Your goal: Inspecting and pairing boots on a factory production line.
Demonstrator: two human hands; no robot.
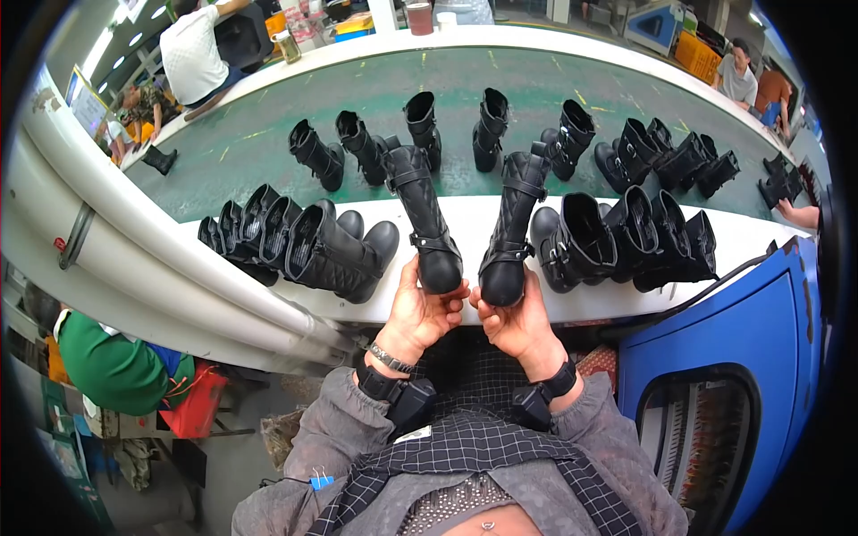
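So basically two black quilted boots were being held up side by side in the middle of the frame, toes pointed down toward the camera. The left boot was gripped by the left hand, fingers wrapped tight around the toe and sole, and the right boot was clamped the same way at its toe by the right hand. The two hands were pretty much touching at the thumbs, and the boots were tilted slightly apart at the top, so a V shape was made. Right behind them a white ledge was seen, with a bunch of boots laid on their sides at centre left and another cluster packed together at centre right. Further up, more single boots were stood upright on a green conveyor belt. A blue machine cabinet was parked at the lower right, and fat white pipes ran diagonally across the left side. Black wrist straps were worn on both arms.
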